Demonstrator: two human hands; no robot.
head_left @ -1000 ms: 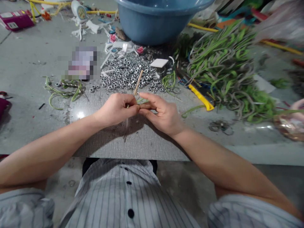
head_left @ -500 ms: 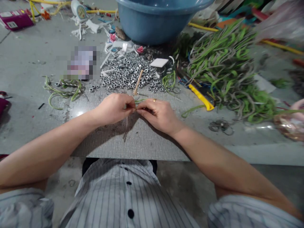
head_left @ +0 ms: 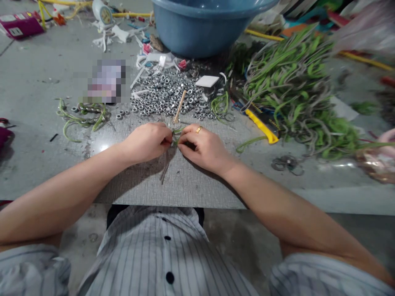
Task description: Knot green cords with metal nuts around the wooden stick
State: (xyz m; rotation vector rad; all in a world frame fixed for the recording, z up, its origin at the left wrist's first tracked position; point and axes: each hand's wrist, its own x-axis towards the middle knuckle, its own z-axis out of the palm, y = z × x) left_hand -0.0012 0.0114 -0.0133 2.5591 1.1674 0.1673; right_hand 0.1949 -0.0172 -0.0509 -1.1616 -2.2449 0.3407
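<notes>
My left hand (head_left: 148,142) and my right hand (head_left: 202,147) meet over the grey textured board (head_left: 173,185), both pinched on a thin green and grey cord (head_left: 175,135) between the fingertips. A loose end of the cord hangs down toward the board under my hands. A gold ring shows on my right hand. Just beyond my fingers lies a wooden stick (head_left: 180,106) resting on a heap of metal nuts (head_left: 166,96).
A big pile of green and grey cords (head_left: 293,90) fills the right side, with a yellow utility knife (head_left: 262,125) at its near edge. A blue basin (head_left: 203,22) stands at the back. Finished cord loops with nuts (head_left: 83,115) lie left. Another person's hand (head_left: 387,137) shows far right.
My right hand's fingers, stretched out a second ago, have curled into a pinch against my left fingertips. Both hands have shifted slightly downward and closer together on the cord.
</notes>
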